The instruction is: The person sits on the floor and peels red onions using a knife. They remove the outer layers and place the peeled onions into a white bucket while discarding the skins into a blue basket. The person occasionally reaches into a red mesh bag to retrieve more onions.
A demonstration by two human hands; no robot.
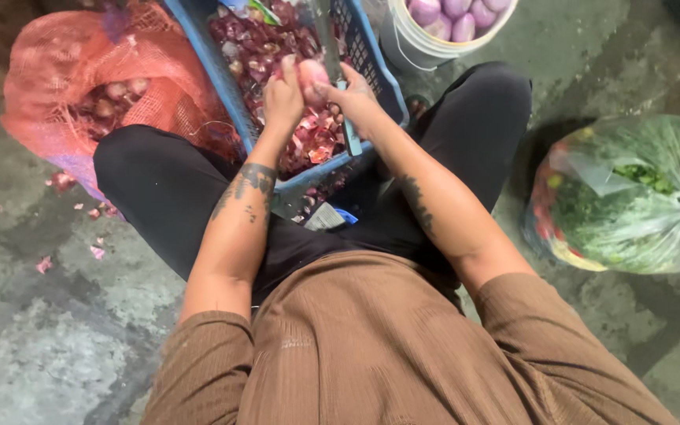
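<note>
Your left hand (283, 98) was closed around a peeled pinkish onion (312, 76), its fingers (287, 69) curled over the onion's 9 o'clock side, while your right hand (356, 98) was closed on the handle of a knife (328, 39) whose blade rose toward 12 o'clock, right against the onion's 3 o'clock edge. The onion sat pinched between both sets of fingers, touching them on either side, held in the air above the blue plastic crate (375, 67). In my judgement the risk lay there: the blade ran just beside your left thumb and fingertips, and a slick, skinless onion could have turned in your grip and let the edge slide into a finger. A slip could also have dropped the onion among the red onion skins (308, 142) piled in the crate, below your hands at 6 o'clock. Farther out, a red mesh sack (64, 71) of unpeeled onions lay at 9 o'clock, a white bucket (407, 43) of peeled purple onions stood at 1 o'clock, and a clear plastic bag of greens (631, 197) rested on the concrete floor (49, 346) at 4 o'clock, well apart from your hands.
</note>
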